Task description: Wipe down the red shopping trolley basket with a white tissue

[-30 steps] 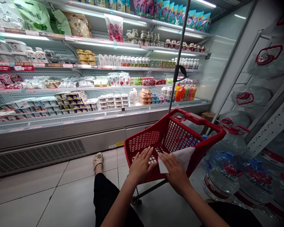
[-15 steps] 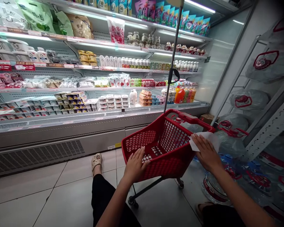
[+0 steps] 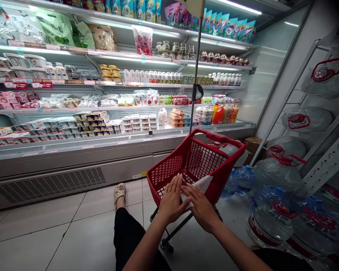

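A small red plastic shopping cart (image 3: 206,155) stands before me, its basket wall made of lattice. My left hand (image 3: 171,201) lies with fingers stretched out on the basket's near rim, toward its front end. Right beside it, my right hand (image 3: 200,206) presses a thin white wipe (image 3: 203,183) against the same near side, fingers laid over it. A loose corner of the wipe sticks out past the fingers to the right. The two hands' fingertips nearly meet; I cannot tell if they touch.
A refrigerated shelf unit (image 3: 124,145) full of dairy goods runs behind the cart. Large water bottles (image 3: 271,222) stand on the floor at right, near a white rack (image 3: 324,165). A tall pole (image 3: 196,67) rises behind the cart. My shoed foot (image 3: 119,195) is at left.
My right hand has slid the wipe from the handle end of the rim leftward to beside my left hand. The left hand has shifted slightly right. The view has moved a little.
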The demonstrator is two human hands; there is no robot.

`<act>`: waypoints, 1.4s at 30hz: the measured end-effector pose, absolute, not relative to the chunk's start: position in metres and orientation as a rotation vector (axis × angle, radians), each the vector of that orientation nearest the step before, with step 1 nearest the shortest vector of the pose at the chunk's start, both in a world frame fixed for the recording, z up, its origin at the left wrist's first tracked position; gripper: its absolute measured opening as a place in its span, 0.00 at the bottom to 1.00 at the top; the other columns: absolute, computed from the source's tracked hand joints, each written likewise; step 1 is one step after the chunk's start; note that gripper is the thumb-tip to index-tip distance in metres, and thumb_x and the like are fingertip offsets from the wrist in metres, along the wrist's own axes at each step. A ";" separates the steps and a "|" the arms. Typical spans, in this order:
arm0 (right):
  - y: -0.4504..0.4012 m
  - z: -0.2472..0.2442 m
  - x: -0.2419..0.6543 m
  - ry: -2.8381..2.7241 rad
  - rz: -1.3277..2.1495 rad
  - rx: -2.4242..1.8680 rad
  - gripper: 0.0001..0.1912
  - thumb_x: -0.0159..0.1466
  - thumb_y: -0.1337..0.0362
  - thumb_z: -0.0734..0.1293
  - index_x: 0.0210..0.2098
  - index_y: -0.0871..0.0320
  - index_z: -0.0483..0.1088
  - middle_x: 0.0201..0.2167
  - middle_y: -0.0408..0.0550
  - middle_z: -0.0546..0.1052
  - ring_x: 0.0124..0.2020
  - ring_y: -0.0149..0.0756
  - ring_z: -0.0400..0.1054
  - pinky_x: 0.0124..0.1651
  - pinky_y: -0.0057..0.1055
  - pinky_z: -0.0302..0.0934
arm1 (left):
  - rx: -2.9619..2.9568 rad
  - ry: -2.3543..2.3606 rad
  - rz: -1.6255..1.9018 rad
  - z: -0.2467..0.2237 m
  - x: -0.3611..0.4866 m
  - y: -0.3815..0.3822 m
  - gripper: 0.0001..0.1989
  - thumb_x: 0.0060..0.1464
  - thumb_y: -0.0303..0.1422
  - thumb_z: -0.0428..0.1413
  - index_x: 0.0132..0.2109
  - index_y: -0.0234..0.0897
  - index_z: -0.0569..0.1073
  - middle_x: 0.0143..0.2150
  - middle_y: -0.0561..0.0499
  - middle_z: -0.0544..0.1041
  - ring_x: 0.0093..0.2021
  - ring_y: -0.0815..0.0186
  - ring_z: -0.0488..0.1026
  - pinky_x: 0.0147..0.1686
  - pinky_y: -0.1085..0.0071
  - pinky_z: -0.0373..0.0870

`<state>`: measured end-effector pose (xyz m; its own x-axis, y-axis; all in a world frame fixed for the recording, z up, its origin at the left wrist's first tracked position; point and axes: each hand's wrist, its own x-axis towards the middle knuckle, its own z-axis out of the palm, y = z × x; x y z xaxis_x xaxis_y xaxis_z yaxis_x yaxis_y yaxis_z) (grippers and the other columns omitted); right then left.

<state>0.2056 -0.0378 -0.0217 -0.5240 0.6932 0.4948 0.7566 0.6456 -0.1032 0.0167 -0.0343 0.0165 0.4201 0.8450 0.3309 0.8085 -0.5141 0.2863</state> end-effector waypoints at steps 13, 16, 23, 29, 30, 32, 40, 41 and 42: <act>0.047 -0.014 0.308 -2.198 -0.411 -1.520 0.35 0.72 0.67 0.49 0.77 0.45 0.43 0.76 0.41 0.55 0.76 0.38 0.47 0.74 0.50 0.49 | 2.778 1.419 0.436 0.025 -0.039 0.000 0.43 0.64 0.62 0.46 0.77 0.56 0.39 0.79 0.52 0.50 0.77 0.57 0.49 0.73 0.51 0.48; 0.053 -0.019 0.302 -2.153 -0.369 -1.605 0.35 0.71 0.68 0.49 0.77 0.51 0.44 0.76 0.44 0.54 0.76 0.40 0.46 0.74 0.51 0.50 | 2.747 1.468 0.480 0.020 -0.016 -0.006 0.43 0.65 0.62 0.44 0.77 0.54 0.38 0.79 0.51 0.50 0.77 0.57 0.50 0.72 0.49 0.49; 0.001 -0.031 0.270 -2.225 -0.249 -1.438 0.39 0.68 0.71 0.51 0.77 0.49 0.42 0.75 0.42 0.56 0.77 0.38 0.44 0.75 0.51 0.50 | 2.603 1.725 0.663 0.003 0.047 -0.036 0.45 0.65 0.55 0.50 0.78 0.51 0.36 0.79 0.48 0.47 0.77 0.49 0.48 0.70 0.37 0.48; -0.072 -0.029 0.249 -2.389 -0.067 -1.234 0.42 0.66 0.72 0.55 0.77 0.46 0.44 0.76 0.40 0.55 0.77 0.41 0.41 0.77 0.52 0.43 | 2.687 1.543 0.584 -0.003 0.060 -0.044 0.56 0.57 0.40 0.57 0.77 0.42 0.27 0.80 0.46 0.37 0.79 0.50 0.40 0.72 0.45 0.50; -0.080 -0.027 0.250 -2.423 -0.033 -1.214 0.40 0.68 0.71 0.55 0.77 0.46 0.44 0.76 0.40 0.54 0.77 0.41 0.41 0.77 0.52 0.42 | 2.750 1.429 0.552 -0.003 0.054 -0.041 0.57 0.57 0.41 0.58 0.77 0.41 0.26 0.80 0.46 0.37 0.79 0.51 0.39 0.72 0.49 0.50; -0.087 -0.023 0.259 -2.473 0.033 -1.215 0.36 0.71 0.67 0.54 0.77 0.43 0.44 0.76 0.38 0.54 0.77 0.40 0.41 0.78 0.51 0.40 | 2.871 1.197 0.490 0.001 0.036 -0.029 0.57 0.58 0.48 0.58 0.77 0.43 0.27 0.80 0.48 0.38 0.79 0.53 0.40 0.74 0.53 0.46; -0.025 -0.008 0.303 -2.329 0.067 -1.513 0.32 0.74 0.65 0.48 0.76 0.42 0.48 0.75 0.36 0.56 0.77 0.38 0.44 0.77 0.54 0.42 | 2.920 1.183 0.362 0.010 -0.007 0.020 0.56 0.53 0.68 0.54 0.78 0.52 0.39 0.77 0.50 0.55 0.76 0.54 0.53 0.74 0.53 0.47; -0.017 -0.009 0.303 -2.285 0.052 -1.553 0.33 0.73 0.66 0.47 0.76 0.43 0.48 0.75 0.37 0.56 0.77 0.38 0.44 0.76 0.54 0.43 | 2.892 1.233 0.345 0.010 -0.003 0.021 0.57 0.52 0.67 0.56 0.78 0.53 0.40 0.77 0.49 0.56 0.75 0.54 0.54 0.73 0.52 0.51; -0.012 -0.011 0.302 -2.247 0.035 -1.577 0.33 0.73 0.67 0.47 0.75 0.44 0.49 0.75 0.38 0.57 0.76 0.38 0.45 0.76 0.54 0.44 | 2.862 1.283 0.328 0.010 0.002 0.020 0.58 0.51 0.67 0.58 0.78 0.53 0.40 0.77 0.49 0.56 0.75 0.53 0.55 0.71 0.52 0.55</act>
<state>0.3021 -0.0115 -0.0108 -0.2880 0.9089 0.3017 0.8991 0.3651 -0.2414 0.0023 0.0205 0.0099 0.6475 0.7371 0.1936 0.7395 -0.6690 0.0740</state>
